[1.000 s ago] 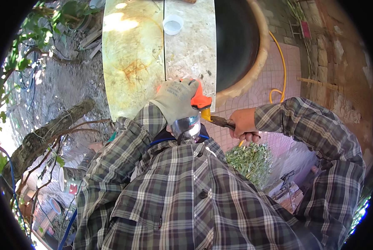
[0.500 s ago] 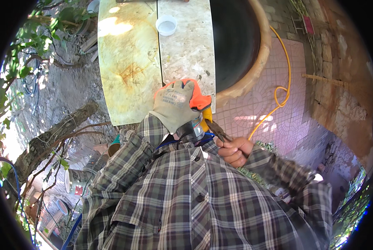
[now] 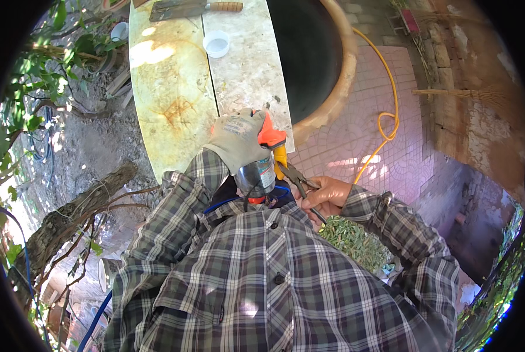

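Under the gloved left hand [image 3: 236, 139], curled over it, sits an orange tool [image 3: 268, 134]; just right, the bare right hand [image 3: 328, 193] half-closes round pliers [image 3: 295, 177], jaws at its yellow end [image 3: 280, 158]. Brace the tool firmly, keeping the pliers square.

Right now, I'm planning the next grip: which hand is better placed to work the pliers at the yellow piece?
Right, I'd judge: the bare right hand holds the pliers, with their tips at the yellow piece. The gloved left hand is wrapped over the orange part, so it seems less free.
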A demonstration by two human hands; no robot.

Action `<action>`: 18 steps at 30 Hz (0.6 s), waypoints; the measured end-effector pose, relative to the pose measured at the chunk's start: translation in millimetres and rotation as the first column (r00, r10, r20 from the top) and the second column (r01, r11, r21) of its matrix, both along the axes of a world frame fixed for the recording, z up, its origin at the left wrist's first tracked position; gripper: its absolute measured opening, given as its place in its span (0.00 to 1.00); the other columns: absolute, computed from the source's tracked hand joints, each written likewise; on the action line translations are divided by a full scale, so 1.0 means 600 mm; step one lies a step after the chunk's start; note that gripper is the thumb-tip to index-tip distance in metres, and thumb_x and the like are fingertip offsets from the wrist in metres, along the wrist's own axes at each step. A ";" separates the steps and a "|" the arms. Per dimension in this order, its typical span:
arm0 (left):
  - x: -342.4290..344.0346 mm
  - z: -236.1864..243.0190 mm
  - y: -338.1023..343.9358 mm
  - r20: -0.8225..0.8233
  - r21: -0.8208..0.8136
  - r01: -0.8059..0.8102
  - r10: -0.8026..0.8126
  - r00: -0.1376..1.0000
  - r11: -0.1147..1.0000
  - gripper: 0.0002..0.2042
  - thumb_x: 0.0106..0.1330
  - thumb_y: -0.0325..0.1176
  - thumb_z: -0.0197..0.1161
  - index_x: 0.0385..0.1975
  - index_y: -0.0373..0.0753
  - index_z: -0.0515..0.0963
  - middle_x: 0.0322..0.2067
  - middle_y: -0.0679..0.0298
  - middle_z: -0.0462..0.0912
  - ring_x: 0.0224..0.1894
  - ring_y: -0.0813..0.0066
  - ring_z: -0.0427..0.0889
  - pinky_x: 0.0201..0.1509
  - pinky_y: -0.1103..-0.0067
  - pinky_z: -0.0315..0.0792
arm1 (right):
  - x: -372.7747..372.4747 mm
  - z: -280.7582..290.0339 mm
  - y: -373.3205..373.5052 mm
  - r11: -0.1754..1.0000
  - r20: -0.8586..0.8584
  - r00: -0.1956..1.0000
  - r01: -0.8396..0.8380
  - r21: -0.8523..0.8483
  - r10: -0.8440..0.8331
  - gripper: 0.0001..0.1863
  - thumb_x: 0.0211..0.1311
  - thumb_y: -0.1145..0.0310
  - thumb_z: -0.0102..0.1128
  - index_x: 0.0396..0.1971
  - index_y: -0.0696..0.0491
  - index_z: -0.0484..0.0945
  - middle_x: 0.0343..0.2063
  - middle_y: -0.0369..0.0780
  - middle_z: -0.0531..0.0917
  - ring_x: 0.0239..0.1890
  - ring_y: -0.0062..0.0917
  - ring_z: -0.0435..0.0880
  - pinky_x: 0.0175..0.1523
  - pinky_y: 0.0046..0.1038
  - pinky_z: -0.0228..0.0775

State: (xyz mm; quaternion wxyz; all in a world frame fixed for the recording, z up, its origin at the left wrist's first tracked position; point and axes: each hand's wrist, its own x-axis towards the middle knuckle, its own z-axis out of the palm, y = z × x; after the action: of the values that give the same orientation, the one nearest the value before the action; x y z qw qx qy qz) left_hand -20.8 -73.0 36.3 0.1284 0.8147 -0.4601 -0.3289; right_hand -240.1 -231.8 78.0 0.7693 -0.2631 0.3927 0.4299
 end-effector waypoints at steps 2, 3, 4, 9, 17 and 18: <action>0.001 -0.004 0.008 0.006 -0.030 -0.024 0.024 1.000 0.999 0.35 0.47 0.51 0.70 0.55 0.38 0.73 0.45 0.50 0.78 0.48 0.51 0.80 0.50 0.63 0.75 | -0.011 -0.009 0.015 0.951 0.031 0.973 0.216 0.220 -0.228 0.19 0.63 0.78 0.59 0.53 0.58 0.68 0.33 0.42 0.79 0.34 0.30 0.84 0.40 0.37 0.80; 0.000 -0.013 0.015 0.008 -0.066 -0.043 0.044 0.999 0.997 0.35 0.47 0.51 0.71 0.55 0.38 0.73 0.45 0.50 0.78 0.48 0.51 0.81 0.50 0.63 0.75 | -0.012 -0.002 0.029 0.952 -0.016 0.965 0.261 0.161 -0.262 0.20 0.65 0.78 0.57 0.56 0.57 0.67 0.35 0.42 0.78 0.34 0.28 0.82 0.39 0.33 0.76; 0.000 -0.019 0.020 0.009 -0.102 -0.062 0.063 0.998 0.993 0.35 0.47 0.51 0.71 0.54 0.38 0.74 0.45 0.51 0.78 0.47 0.51 0.81 0.50 0.63 0.75 | -0.015 -0.003 0.044 0.919 -0.023 0.939 0.341 0.200 -0.343 0.21 0.65 0.77 0.57 0.57 0.57 0.67 0.34 0.42 0.76 0.33 0.27 0.79 0.37 0.31 0.74; 0.008 -0.022 0.031 -0.019 -0.100 -0.045 0.043 0.999 0.994 0.36 0.46 0.52 0.71 0.54 0.37 0.74 0.46 0.50 0.79 0.49 0.51 0.80 0.52 0.62 0.74 | -0.013 0.008 0.110 0.710 -0.090 0.761 0.636 0.304 -0.643 0.22 0.74 0.66 0.47 0.62 0.59 0.64 0.31 0.37 0.69 0.28 0.20 0.67 0.35 0.21 0.65; 0.002 -0.037 0.039 0.006 -0.100 -0.038 0.039 0.999 0.994 0.43 0.44 0.52 0.73 0.61 0.37 0.70 0.53 0.50 0.76 0.56 0.52 0.77 0.60 0.63 0.70 | 0.005 0.010 0.085 0.761 -0.075 0.831 0.538 0.363 -0.552 0.25 0.76 0.62 0.43 0.64 0.63 0.62 0.52 0.49 0.78 0.53 0.37 0.80 0.60 0.42 0.73; 0.002 -0.035 0.039 0.007 -0.094 -0.028 0.029 1.000 0.995 0.43 0.44 0.52 0.73 0.61 0.37 0.70 0.54 0.50 0.75 0.56 0.52 0.77 0.60 0.63 0.70 | 0.008 0.012 0.079 0.788 -0.075 0.851 0.511 0.343 -0.520 0.25 0.76 0.62 0.43 0.64 0.63 0.62 0.53 0.49 0.78 0.53 0.37 0.80 0.61 0.43 0.72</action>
State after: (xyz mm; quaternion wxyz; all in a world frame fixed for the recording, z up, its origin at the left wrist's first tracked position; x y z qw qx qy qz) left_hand -19.7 -49.4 15.1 0.1694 0.8156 -0.4637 -0.3018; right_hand -235.3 -184.4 85.4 0.8960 -0.0096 0.3572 0.2635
